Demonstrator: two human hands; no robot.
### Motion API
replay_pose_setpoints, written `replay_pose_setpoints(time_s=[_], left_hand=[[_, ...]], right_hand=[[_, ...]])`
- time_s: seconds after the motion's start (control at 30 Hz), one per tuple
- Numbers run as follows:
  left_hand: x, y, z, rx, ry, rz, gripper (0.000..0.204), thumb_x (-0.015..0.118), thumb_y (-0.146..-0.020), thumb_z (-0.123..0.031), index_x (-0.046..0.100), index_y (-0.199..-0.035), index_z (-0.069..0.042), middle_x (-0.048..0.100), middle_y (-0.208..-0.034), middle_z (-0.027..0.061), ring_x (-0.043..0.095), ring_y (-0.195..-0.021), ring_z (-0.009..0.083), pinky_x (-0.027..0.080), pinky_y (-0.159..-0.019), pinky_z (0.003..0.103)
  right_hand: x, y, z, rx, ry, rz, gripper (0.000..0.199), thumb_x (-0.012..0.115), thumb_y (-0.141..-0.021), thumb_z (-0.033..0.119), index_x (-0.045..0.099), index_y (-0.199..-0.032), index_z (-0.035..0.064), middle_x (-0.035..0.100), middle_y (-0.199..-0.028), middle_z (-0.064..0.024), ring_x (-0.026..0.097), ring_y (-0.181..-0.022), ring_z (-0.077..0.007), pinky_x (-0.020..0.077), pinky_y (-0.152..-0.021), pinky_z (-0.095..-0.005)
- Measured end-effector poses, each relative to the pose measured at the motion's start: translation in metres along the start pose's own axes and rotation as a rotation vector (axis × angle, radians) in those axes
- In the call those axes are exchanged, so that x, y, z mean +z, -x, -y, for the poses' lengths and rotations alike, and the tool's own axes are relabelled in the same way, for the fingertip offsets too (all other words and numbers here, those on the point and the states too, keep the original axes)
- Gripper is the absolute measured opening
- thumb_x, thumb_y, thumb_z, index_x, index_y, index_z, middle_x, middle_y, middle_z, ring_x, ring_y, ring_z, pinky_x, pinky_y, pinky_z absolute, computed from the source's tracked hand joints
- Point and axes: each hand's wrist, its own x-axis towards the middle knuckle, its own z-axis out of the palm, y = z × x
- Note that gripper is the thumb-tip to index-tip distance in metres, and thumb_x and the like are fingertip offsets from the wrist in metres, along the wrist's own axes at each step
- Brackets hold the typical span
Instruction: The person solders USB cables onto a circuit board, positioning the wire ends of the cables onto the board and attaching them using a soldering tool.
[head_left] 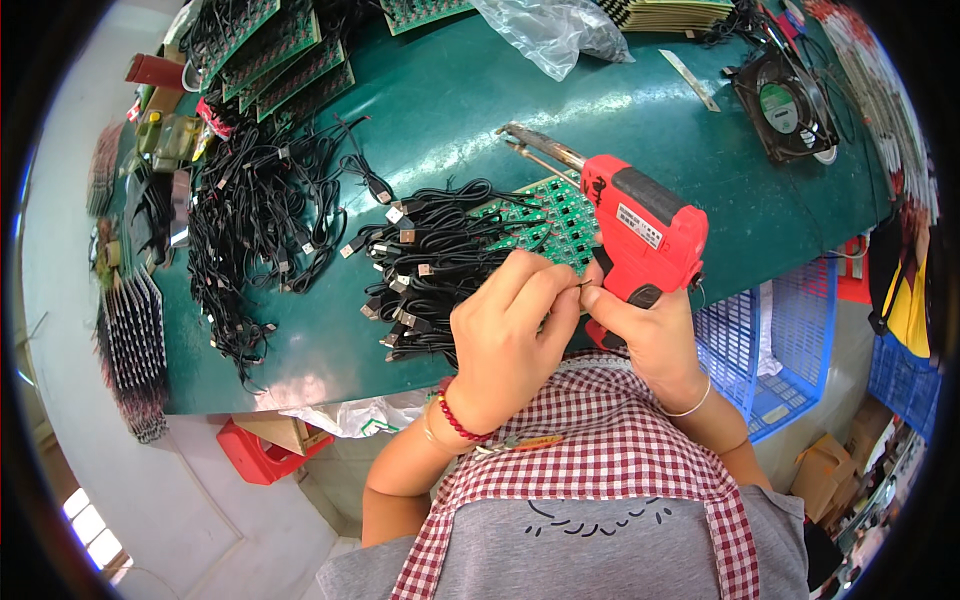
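Grey shirt (590,550) nearest; soldering gun (648,232) in right grip (655,340).

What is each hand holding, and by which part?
The right hand holds the red soldering gun by its handle. The left hand pinches something thin, too small to identify.

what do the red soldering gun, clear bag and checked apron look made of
Red soldering gun: probably moulded plastic, smooth with clean edges; its barrel looks like dulled metal. Clear bag: likely thin plastic film, shiny and crinkled. Checked apron: woven-looking cloth, perhaps cotton, matt with soft folds.
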Motion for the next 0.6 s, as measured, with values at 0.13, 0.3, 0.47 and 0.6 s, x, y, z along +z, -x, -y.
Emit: replay_pose_setpoints(time_s=[0.13, 0.3, 0.47, 0.6], left_hand=[[-0.004, -0.016, 0.004, 0.046, -0.235, 0.150, 0.013, 0.068, -0.072, -0.003, 0.063, -0.083, -0.008, 0.056, -0.082, 0.0038, 0.058, -0.071, 0.0206, 0.047, -0.057, 0.031], [0.014, -0.020, 0.030, 0.081, -0.384, 0.252, 0.009, 0.068, -0.074, -0.007, 0.061, -0.080, -0.009, 0.051, -0.082, 0.0035, 0.055, -0.076, 0.0212, 0.047, -0.059, 0.033], [0.022, -0.023, 0.039, 0.100, -0.528, 0.248, 0.010, 0.067, -0.073, -0.007, 0.060, -0.079, -0.009, 0.051, -0.080, 0.0044, 0.054, -0.077, 0.0214, 0.048, -0.060, 0.033], [0.023, -0.026, 0.042, 0.100, -0.532, 0.269, 0.010, 0.066, -0.073, -0.006, 0.058, -0.078, -0.008, 0.051, -0.080, 0.0049, 0.055, -0.077, 0.0222, 0.048, -0.060, 0.033]], right_hand=[[-0.015, 0.001, -0.006, -0.084, 0.149, -0.057, 0.011, 0.068, -0.083, 0.005, 0.062, -0.092, 0.0030, 0.061, -0.079, 0.0017, 0.055, -0.070, -0.0048, 0.0441, -0.061, -0.0222], [-0.046, 0.022, -0.002, -0.035, 0.174, -0.161, 0.035, 0.060, -0.088, 0.003, 0.049, -0.121, -0.0022, 0.059, -0.082, -0.0057, 0.058, -0.070, -0.0131, 0.0471, -0.065, -0.0264], [-0.082, 0.044, -0.021, -0.045, 0.075, -0.199, 0.035, 0.057, -0.091, 0.007, 0.047, -0.123, -0.0047, 0.051, -0.066, -0.0050, 0.049, -0.055, -0.0111, 0.0435, -0.053, -0.0271], [-0.097, 0.060, -0.038, -0.034, 0.109, -0.149, 0.034, 0.058, -0.089, 0.007, 0.048, -0.119, -0.0046, 0.051, -0.066, -0.0047, 0.048, -0.053, -0.0113, 0.0418, -0.051, -0.0270]])
